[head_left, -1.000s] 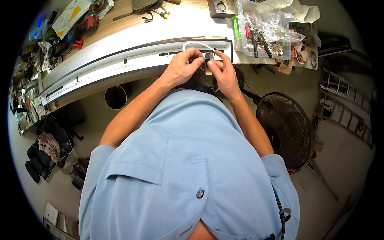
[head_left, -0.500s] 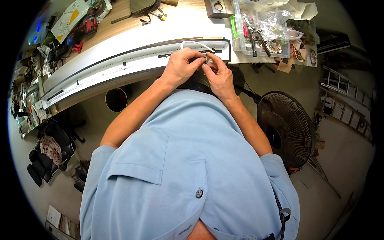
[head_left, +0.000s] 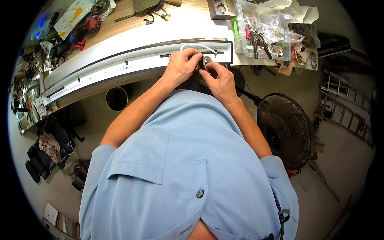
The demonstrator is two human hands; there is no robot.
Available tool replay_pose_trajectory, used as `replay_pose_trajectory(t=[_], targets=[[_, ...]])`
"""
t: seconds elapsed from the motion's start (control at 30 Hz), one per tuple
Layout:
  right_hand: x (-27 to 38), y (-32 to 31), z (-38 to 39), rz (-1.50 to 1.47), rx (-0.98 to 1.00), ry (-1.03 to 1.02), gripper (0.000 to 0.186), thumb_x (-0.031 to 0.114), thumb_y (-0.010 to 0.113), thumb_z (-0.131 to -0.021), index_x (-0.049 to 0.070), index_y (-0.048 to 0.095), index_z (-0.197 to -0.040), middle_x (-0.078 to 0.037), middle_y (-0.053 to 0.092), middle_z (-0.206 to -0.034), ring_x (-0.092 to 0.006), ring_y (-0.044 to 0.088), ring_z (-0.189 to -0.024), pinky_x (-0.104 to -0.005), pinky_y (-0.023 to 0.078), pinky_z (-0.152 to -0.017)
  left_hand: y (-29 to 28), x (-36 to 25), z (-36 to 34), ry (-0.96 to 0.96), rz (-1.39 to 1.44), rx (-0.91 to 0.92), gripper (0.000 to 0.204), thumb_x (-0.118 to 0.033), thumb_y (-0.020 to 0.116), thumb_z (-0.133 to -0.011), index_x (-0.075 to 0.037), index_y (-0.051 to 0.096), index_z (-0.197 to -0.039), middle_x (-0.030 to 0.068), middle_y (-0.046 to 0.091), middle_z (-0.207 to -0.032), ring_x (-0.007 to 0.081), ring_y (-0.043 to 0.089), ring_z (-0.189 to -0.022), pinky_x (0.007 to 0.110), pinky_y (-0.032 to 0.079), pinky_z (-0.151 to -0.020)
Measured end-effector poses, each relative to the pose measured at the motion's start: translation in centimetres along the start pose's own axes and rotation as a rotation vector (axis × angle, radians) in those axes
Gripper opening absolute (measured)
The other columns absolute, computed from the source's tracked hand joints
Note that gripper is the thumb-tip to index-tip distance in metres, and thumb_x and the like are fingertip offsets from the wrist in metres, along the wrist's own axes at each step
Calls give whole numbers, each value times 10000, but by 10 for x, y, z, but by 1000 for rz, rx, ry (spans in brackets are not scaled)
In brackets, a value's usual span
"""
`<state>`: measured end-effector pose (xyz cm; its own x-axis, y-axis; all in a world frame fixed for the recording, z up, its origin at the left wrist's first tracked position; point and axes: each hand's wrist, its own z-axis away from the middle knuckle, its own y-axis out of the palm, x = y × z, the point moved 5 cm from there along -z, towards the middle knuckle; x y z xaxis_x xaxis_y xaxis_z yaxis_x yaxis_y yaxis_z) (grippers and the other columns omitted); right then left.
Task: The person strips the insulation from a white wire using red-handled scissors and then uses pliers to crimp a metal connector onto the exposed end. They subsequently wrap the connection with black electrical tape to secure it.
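Over the right end of a long, white, dark-edged light housing (head_left: 146, 57), both hands meet at a small dark roll of tape (head_left: 206, 61). Its round opening faces partly up, and the fingers hide some of it. My left hand (head_left: 183, 65) is closed, thumb and forefinger pinching the roll's left side. From the right, my right hand (head_left: 221, 81) curls its fingers and thumb around the roll's lower edge. A white cable (head_left: 193, 45) arches out of the housing just behind the hands. Thin dark strips and small marks run along the housing's inside.
A clear plastic bin (head_left: 285, 52) with pliers and bags stands right of the housing. A red-black power drill (head_left: 94, 22) lies at the back left. A black standing fan (head_left: 285, 128) is close to my right arm. Below the bench are a bucket (head_left: 116, 99) and a black chair (head_left: 48, 148).
The roll has turned so that its round opening shows between my hands. My right fingers have shifted lower around it; my left hand has hardly moved.
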<state>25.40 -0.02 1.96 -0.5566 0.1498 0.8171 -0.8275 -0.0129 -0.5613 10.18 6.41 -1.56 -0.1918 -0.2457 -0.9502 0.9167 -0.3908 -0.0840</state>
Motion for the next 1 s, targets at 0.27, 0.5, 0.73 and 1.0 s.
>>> replay_pose_trajectory(t=[0.27, 0.5, 0.73, 1.0], targets=[[32, -12, 1, 330, -97, -343, 241, 216, 786, -842, 2, 707, -918, -214, 672, -1124, -398, 564, -1219, -432, 483, -1008, 1, -2, 5, 47, 19, 9, 242, -206, 619, -1023, 28, 680, -1023, 53, 668, -765, 93, 637, -652, 256, 514, -591], [1, -1, -2, -147, 12, -157, 321, 284, 618, -1024, -34, 662, -1021, -293, 639, -1291, -431, 500, -1385, -441, 423, -1108, 6, 3, 5, -69, 126, 115, 210, -163, 642, -1002, 46, 641, -984, 79, 702, -841, 132, 690, -735, 284, 579, -665], [4, 1, -11, -390, 76, 153, 517, 447, 563, -1061, -45, 683, -957, -97, 699, -879, -185, 685, -916, -307, 537, -864, 11, 3, 10, 56, 30, 273, 153, -35, 536, -977, 58, 649, -1020, 108, 717, -931, 161, 710, -872, 301, 590, -830], [-2, 21, -12, -900, 131, 361, 565, 514, 465, -1081, -9, 670, -1140, -60, 680, -997, -136, 644, -853, -284, 539, -781, 14, 16, 11, -28, 203, 242, 213, -57, 613, -980, 42, 607, -1169, 79, 706, -943, 137, 686, -900, 280, 559, -779]])
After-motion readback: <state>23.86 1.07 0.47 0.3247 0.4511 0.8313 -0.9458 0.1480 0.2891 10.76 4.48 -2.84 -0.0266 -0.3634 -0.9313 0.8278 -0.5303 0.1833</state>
